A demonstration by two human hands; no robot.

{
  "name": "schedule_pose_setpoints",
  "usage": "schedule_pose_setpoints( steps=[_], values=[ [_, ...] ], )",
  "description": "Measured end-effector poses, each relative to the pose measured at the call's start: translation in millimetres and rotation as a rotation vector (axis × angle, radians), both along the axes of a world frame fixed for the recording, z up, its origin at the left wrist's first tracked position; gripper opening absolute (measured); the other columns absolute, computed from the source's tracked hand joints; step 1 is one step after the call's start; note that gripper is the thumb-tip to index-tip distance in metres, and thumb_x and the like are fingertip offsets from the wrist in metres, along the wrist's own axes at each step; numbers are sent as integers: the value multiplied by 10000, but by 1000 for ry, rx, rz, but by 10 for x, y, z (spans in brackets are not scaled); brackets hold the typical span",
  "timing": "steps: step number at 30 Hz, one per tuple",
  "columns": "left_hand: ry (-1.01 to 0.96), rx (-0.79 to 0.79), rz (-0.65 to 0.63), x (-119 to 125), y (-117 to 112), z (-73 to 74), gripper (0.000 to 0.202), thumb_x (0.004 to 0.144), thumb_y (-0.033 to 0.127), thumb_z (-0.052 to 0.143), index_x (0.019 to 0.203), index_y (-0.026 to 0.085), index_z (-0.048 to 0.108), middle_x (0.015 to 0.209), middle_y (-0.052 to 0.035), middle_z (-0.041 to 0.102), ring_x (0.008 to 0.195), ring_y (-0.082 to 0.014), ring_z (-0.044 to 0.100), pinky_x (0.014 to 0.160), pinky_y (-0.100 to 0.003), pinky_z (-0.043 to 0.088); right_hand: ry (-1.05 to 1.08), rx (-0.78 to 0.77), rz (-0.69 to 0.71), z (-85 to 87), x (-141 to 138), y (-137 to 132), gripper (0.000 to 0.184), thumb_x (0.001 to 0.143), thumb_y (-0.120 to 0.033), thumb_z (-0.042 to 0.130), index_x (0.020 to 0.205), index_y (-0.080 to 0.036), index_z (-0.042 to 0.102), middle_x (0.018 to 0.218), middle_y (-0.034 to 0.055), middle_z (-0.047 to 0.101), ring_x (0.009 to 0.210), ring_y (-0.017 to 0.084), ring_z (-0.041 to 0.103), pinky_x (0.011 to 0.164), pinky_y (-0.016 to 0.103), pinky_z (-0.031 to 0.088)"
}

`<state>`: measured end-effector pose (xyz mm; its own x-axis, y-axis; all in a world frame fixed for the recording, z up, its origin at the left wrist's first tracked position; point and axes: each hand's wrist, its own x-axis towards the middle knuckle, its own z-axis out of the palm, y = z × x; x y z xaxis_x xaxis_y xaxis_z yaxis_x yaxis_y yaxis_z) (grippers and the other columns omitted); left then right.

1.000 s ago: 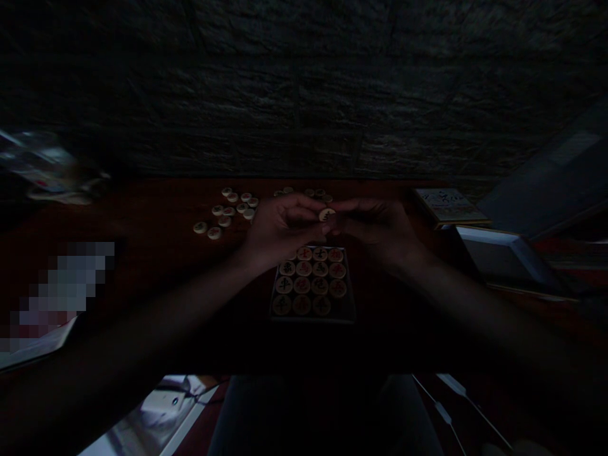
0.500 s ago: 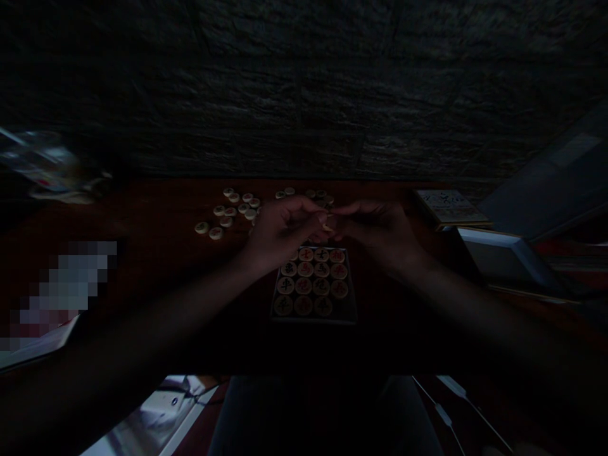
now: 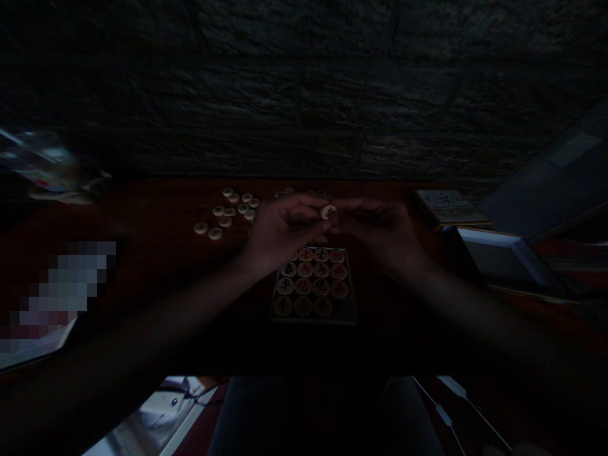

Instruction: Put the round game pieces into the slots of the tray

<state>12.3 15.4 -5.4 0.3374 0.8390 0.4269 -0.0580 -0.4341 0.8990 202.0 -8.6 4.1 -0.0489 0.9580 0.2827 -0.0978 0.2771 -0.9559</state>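
A round Chinese chess piece (image 3: 327, 213) with a black character facing me is pinched between my two hands. My left hand (image 3: 284, 228) is closed on its left side with thumb and fingertips. From the right, the thumb and forefinger of my right hand (image 3: 380, 229) grip the same piece. Below them lies a shallow square box (image 3: 352, 297) with rows of red and black pieces, a gap showing at its near right corner. My left hand partly covers the box's far left corner. Loose pieces (image 3: 230, 212) lie on the table left of my hands; several more sit behind them.
A decorated box lid (image 3: 451, 208) and an open tray-like box (image 3: 508, 263) lie at the right. At the left stand a clear plastic bottle (image 3: 52, 161) and a blurred-out object (image 3: 61, 291). A dark stone wall (image 3: 304, 95) closes off the back.
The chess piece between my fingers has turned from its edge so its black character now shows. My hands have stayed in nearly the same place.
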Motion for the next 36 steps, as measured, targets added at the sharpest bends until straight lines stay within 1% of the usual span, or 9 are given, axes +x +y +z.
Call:
schedule_pose_setpoints(
  steps=[4, 11, 14, 17, 22, 25, 29, 33, 36],
  values=[
    [-15, -3, -4, -6, 12, -5, 318, 825, 312, 870, 1092, 178, 762, 977, -74, 843, 894, -223, 817, 845, -330, 653, -54, 33, -26, -10, 7, -3, 268, 717, -396, 945, 941, -280, 854, 940, 11, 842, 834, 209, 790, 854, 404, 650],
    [-12, 0, 55, -10, 27, -8, 331, 770, 336, 913, 1033, 186, 778, 965, -71, 845, 868, -230, 816, 816, -335, 658, -94, 78, -53, 17, -5, -38, 233, 741, -401, 934, 934, -292, 860, 989, 13, 848, 914, 232, 799, 917, 427, 645],
    [-28, -22, 37, -15, 32, -15, 371, 773, 355, 915, 1080, 189, 787, 1009, -83, 845, 904, -237, 817, 836, -340, 662, -111, 87, -64, 16, 2, -34, 253, 749, -437, 923, 936, -280, 859, 975, 22, 848, 907, 242, 801, 905, 434, 650],
    [-71, -56, 13, -13, 24, -9, 389, 776, 343, 916, 1114, 191, 799, 1033, -87, 844, 905, -229, 818, 836, -337, 668, -85, 89, -53, 7, 12, -19, 258, 723, -421, 943, 914, -273, 853, 951, 20, 848, 883, 229, 800, 889, 413, 650],
    [-106, -157, -12, -8, 0, 29, 327, 833, 380, 869, 1096, 193, 816, 984, -78, 846, 825, -217, 820, 763, -334, 684, -31, 66, -44, -5, 11, -4, 229, 723, -398, 945, 885, -266, 850, 868, 14, 838, 776, 196, 782, 798, 368, 651],
    [-112, -195, -36, -14, 0, 40, 301, 851, 391, 853, 1084, 203, 821, 989, -74, 845, 828, -217, 821, 775, -339, 687, -40, 53, -66, -7, 5, -1, 220, 730, -402, 938, 874, -261, 851, 868, 20, 838, 759, 192, 774, 783, 365, 648],
    [-115, -192, -54, -27, 8, 33, 297, 847, 380, 861, 1088, 211, 818, 1002, -74, 844, 873, -220, 822, 807, -342, 681, -79, 66, -76, 4, 13, -6, 213, 753, -417, 921, 899, -276, 856, 905, 21, 844, 804, 207, 787, 830, 395, 654],
    [-97, -170, -55, -29, 8, 25, 355, 806, 383, 895, 1104, 211, 806, 1037, -74, 843, 891, -216, 817, 830, -341, 676, -126, 110, -62, 18, 27, -23, 211, 766, -390, 916, 952, -305, 861, 979, 12, 850, 928, 238, 800, 933, 440, 638],
    [-93, -154, -48, -26, 7, 30, 371, 787, 366, 910, 1102, 205, 799, 1071, -76, 840, 911, -205, 810, 858, -329, 662, -126, 131, -23, 21, 31, -33, 214, 782, -352, 905, 987, -315, 858, 1039, 6, 846, 977, 234, 795, 951, 427, 631]
  ],
)
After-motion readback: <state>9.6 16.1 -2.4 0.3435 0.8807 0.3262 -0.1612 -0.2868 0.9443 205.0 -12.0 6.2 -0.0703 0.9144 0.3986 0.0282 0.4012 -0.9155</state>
